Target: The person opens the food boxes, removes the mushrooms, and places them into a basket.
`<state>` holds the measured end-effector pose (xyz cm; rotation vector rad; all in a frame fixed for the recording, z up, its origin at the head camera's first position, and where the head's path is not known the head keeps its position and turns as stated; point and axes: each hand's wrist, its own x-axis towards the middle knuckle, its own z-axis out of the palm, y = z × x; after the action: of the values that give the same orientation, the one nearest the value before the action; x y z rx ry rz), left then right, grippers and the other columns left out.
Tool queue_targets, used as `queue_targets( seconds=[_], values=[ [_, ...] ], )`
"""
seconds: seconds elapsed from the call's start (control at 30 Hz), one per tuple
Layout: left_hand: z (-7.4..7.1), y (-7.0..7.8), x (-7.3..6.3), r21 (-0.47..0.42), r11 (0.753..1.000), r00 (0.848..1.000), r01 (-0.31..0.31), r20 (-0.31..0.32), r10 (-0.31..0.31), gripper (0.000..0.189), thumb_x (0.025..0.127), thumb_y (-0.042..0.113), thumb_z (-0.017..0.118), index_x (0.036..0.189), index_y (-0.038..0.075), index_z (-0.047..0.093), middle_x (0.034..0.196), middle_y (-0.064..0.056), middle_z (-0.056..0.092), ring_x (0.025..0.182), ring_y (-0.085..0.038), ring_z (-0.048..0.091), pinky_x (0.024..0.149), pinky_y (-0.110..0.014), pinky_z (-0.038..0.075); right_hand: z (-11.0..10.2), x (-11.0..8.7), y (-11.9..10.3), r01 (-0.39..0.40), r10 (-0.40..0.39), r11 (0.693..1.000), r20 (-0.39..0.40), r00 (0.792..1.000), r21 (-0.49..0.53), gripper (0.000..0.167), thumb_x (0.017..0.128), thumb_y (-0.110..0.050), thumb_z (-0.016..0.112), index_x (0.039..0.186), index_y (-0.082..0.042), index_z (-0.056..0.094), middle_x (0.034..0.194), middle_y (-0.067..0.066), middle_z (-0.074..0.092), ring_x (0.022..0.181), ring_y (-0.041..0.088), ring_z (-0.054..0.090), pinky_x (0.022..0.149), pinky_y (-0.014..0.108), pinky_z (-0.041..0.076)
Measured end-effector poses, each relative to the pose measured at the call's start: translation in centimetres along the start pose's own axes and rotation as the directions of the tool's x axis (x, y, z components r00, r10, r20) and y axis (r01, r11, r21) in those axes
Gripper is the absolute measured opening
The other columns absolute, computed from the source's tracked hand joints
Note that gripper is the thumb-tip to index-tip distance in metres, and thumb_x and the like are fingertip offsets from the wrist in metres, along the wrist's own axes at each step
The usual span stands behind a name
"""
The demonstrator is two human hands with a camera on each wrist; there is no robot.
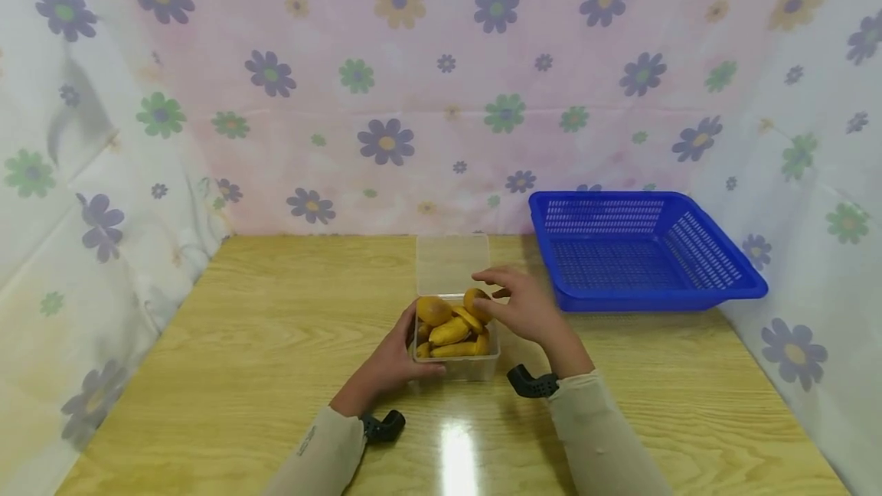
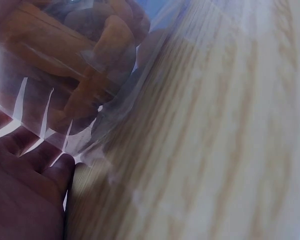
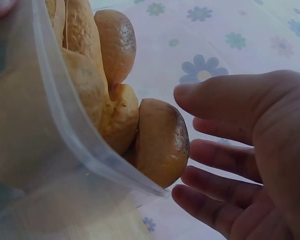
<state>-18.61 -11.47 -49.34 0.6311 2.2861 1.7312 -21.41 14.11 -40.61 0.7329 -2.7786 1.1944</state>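
A clear plastic box (image 1: 468,370) stands on the wooden table, filled with yellow food-like pieces. Several are long and banana-like, such as the curved piece (image 1: 449,331); rounded pieces with dark speckled tops (image 3: 162,142) rise above the rim. My left hand (image 1: 396,358) grips the box at its left side, thumb along the front wall and fingers (image 2: 32,150) against the see-through wall. At the back right corner my right hand (image 1: 527,308) is spread beside a rounded piece (image 1: 475,305), its fingertips right at that piece's outer side in the right wrist view.
Behind the box lies a clear flat lid (image 1: 451,262), near the table's back edge. A blue perforated basket (image 1: 661,303) stands at the back right. Flower-patterned cloth (image 1: 441,98) hangs behind the wooden table (image 1: 276,358) and at both sides. A black wrist mount (image 1: 530,383) sits by the right sleeve.
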Motion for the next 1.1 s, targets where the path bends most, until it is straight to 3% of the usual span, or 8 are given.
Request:
queue_targets(
  seconds=[0.3, 0.53, 0.83, 1.1],
  values=[
    [0.0, -0.4, 0.0, 0.000, 1.000, 1.000, -0.009, 0.003, 0.009, 0.110, 0.074, 0.021, 0.086, 0.155, 0.031, 0.013, 0.156, 0.002, 0.030, 0.147, -0.023, 0.026, 0.118, -0.053, 0.022, 0.2, -0.2, -0.4, 0.045, -0.038, 0.993, 0.062, 0.997, -0.112, 0.044, 0.090, -0.027, 0.071, 0.130, -0.010, 0.062, 0.128, 0.005, 0.064, 0.111, 0.023, 0.063, 0.093, 0.040, 0.053],
    [0.1, -0.2, 0.0, 0.010, 1.000, 1.000, -0.010, 0.006, 0.009, 0.111, 0.074, 0.022, 0.086, 0.155, 0.029, 0.011, 0.156, 0.002, 0.029, 0.146, -0.023, 0.027, 0.118, -0.051, 0.024, 0.2, -0.3, -0.7, 0.010, 0.007, 0.982, 0.087, 0.996, -0.188, 0.046, 0.090, -0.027, 0.070, 0.132, -0.012, 0.061, 0.130, 0.005, 0.063, 0.115, 0.024, 0.062, 0.095, 0.042, 0.052],
    [-0.1, -0.1, 0.0, 0.020, 1.000, 1.000, -0.013, -0.006, 0.013, 0.112, 0.073, 0.026, 0.087, 0.155, 0.033, 0.011, 0.156, 0.004, 0.030, 0.146, -0.023, 0.028, 0.118, -0.052, 0.025, 0.0, -0.2, -1.2, 0.075, -0.057, 0.967, 0.083, 0.995, -0.243, 0.041, 0.090, -0.023, 0.069, 0.128, -0.009, 0.063, 0.126, 0.007, 0.065, 0.112, 0.024, 0.063, 0.094, 0.042, 0.053],
    [-0.1, -0.1, -0.2, 0.029, 0.999, 1.000, -0.013, 0.004, 0.013, 0.109, 0.075, 0.024, 0.085, 0.155, 0.034, 0.011, 0.155, 0.003, 0.030, 0.146, -0.024, 0.028, 0.117, -0.053, 0.026, 0.3, -0.2, -1.5, 0.066, -0.044, 0.961, 0.087, 0.995, -0.267, 0.040, 0.090, -0.024, 0.069, 0.128, -0.009, 0.064, 0.126, 0.007, 0.065, 0.111, 0.024, 0.064, 0.093, 0.041, 0.053]
  ],
)
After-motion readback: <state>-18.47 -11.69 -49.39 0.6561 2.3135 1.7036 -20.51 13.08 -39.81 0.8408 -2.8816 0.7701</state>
